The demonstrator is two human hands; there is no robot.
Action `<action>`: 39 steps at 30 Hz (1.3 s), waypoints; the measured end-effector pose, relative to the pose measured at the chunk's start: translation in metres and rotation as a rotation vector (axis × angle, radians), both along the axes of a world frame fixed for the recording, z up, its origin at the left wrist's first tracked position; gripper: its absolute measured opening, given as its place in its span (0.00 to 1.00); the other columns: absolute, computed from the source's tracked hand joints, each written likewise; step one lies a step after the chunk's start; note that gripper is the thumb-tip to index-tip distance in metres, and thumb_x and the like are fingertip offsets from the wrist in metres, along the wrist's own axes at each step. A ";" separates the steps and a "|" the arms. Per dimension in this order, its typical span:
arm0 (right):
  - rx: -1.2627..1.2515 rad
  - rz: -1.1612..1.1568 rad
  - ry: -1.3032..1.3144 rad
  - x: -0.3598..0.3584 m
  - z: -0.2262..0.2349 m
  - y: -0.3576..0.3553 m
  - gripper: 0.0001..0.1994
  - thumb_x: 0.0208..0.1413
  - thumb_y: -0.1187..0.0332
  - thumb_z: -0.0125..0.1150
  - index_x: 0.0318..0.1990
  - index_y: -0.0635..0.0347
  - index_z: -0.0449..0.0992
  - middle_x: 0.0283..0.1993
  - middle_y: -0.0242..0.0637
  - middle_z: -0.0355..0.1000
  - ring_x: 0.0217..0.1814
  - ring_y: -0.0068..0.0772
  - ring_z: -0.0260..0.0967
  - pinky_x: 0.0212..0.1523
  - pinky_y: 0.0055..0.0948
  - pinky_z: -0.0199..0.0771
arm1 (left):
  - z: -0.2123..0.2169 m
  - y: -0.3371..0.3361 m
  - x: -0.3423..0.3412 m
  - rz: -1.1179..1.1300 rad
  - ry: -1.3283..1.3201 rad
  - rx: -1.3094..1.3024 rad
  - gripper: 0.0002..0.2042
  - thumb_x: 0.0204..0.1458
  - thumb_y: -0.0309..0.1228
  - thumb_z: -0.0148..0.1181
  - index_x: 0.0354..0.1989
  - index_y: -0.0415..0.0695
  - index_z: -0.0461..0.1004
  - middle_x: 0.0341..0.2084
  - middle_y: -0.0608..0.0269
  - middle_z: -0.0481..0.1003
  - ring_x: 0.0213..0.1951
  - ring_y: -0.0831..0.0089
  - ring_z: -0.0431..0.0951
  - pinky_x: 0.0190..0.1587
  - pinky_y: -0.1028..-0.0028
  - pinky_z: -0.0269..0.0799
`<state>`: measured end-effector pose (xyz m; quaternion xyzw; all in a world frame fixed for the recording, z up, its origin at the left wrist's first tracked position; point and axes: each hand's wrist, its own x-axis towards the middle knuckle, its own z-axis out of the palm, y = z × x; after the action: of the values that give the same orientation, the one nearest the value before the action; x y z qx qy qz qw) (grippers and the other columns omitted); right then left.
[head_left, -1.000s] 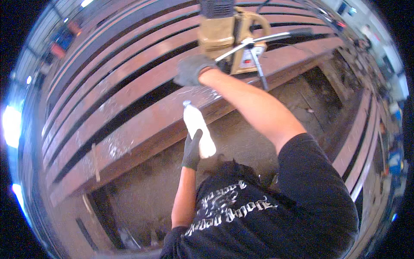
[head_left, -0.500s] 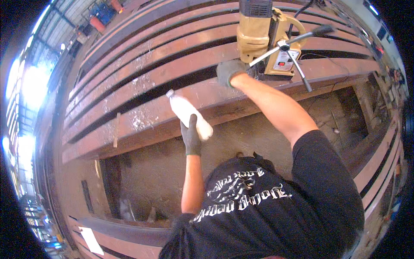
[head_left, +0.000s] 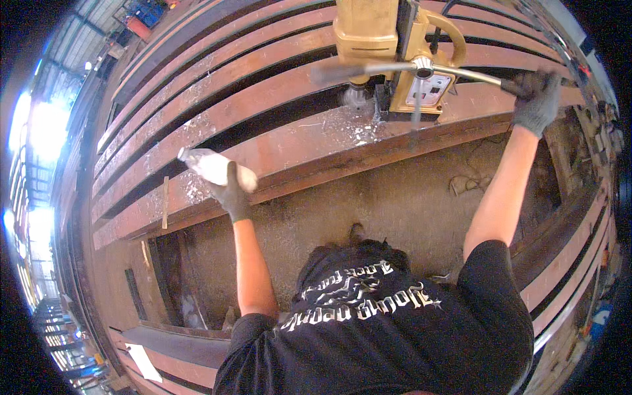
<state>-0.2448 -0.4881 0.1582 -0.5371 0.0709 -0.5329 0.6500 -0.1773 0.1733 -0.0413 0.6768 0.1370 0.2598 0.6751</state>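
Observation:
My left hand [head_left: 232, 198], in a dark grey glove, is wrapped round a plastic bottle [head_left: 214, 168] of whitish liquid, tilted with its neck toward the upper left, over the near steel beam [head_left: 283, 155]. At the far right my gloved right hand [head_left: 541, 105] grips the end of a feed handle [head_left: 477, 76] on the yellow magnetic drill [head_left: 367, 41]. The drill stands on the near beam. Its spindle and cutter [head_left: 356, 96] reach down to the beam, blurred at the tip. White splashes and shavings [head_left: 363, 133] lie beside the drill's base.
Several parallel reddish-brown steel beams [head_left: 263, 72] with dark gaps between run beyond the near one. A thin wooden strip [head_left: 166, 203] leans on the near beam's edge. White paper [head_left: 143, 363] lies at lower left. A loose cable [head_left: 469, 183] lies below the drill.
My right hand has left the drill's base area and taken hold of a feed handle on the right. The handles have turned. My left hand has moved left with the bottle.

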 end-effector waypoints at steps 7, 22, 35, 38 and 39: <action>-0.122 -0.113 0.697 0.023 -0.257 0.095 0.21 0.73 0.51 0.53 0.56 0.61 0.76 0.37 0.39 0.76 0.37 0.35 0.72 0.41 0.40 0.76 | -0.003 0.030 0.042 0.127 0.077 0.298 0.51 0.44 0.44 0.81 0.74 0.37 0.56 0.60 0.49 0.73 0.61 0.59 0.74 0.65 0.60 0.70; -0.169 0.268 0.623 0.075 -0.209 0.122 0.22 0.68 0.59 0.62 0.64 0.58 0.69 0.58 0.32 0.70 0.54 0.27 0.65 0.52 0.29 0.65 | -0.054 0.081 0.038 -0.364 0.369 0.495 0.46 0.49 0.54 0.69 0.70 0.37 0.57 0.62 0.45 0.70 0.63 0.52 0.70 0.65 0.58 0.68; 0.023 0.395 0.592 0.091 -0.247 0.080 0.22 0.70 0.58 0.58 0.65 0.61 0.74 0.57 0.33 0.76 0.55 0.30 0.74 0.56 0.36 0.74 | -0.107 0.359 0.025 0.444 0.375 1.032 0.23 0.58 0.42 0.66 0.55 0.38 0.76 0.51 0.44 0.79 0.53 0.48 0.79 0.58 0.56 0.75; -0.258 0.142 0.743 0.083 -0.259 0.076 0.22 0.72 0.54 0.53 0.62 0.60 0.77 0.47 0.30 0.72 0.46 0.30 0.68 0.49 0.36 0.69 | -0.122 0.491 0.018 0.442 0.327 1.240 0.20 0.58 0.40 0.61 0.57 0.45 0.78 0.56 0.48 0.78 0.55 0.53 0.79 0.58 0.57 0.76; -0.322 0.044 0.797 0.086 -0.258 0.082 0.23 0.71 0.52 0.54 0.61 0.60 0.78 0.46 0.32 0.74 0.45 0.32 0.69 0.49 0.37 0.70 | -0.123 0.509 0.023 0.309 0.612 1.590 0.21 0.58 0.38 0.60 0.60 0.47 0.77 0.58 0.47 0.76 0.57 0.50 0.78 0.59 0.56 0.75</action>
<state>-0.1592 -0.4057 -0.0997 -0.7970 0.2212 -0.2740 0.4907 -0.1546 0.6819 -0.1647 0.9620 0.1809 0.1736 -0.1081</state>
